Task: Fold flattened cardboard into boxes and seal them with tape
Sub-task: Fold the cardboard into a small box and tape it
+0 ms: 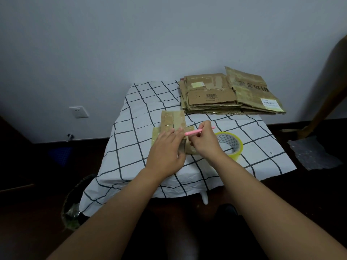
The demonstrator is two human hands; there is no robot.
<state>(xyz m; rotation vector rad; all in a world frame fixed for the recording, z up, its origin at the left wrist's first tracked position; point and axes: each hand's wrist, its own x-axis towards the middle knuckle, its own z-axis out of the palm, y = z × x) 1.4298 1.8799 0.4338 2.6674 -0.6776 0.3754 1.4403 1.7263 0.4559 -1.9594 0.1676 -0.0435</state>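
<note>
A small brown cardboard box (172, 119), partly folded with its flaps spread, lies in the middle of the checked tablecloth (131, 117). My left hand (167, 149) presses flat on top of the box with straight fingers. My right hand (204, 141) grips a pink cutter (193, 132) and holds it against the box's right side. A roll of clear yellowish tape (230, 145) lies just right of my right hand. The lower part of the box is hidden under both hands.
A stack of flattened cardboard boxes (231, 94) lies at the table's back right corner. A dark waste bin (75, 203) stands on the floor at the left. Bubble wrap (313, 152) lies on the floor at the right, below a wooden leg (326, 91).
</note>
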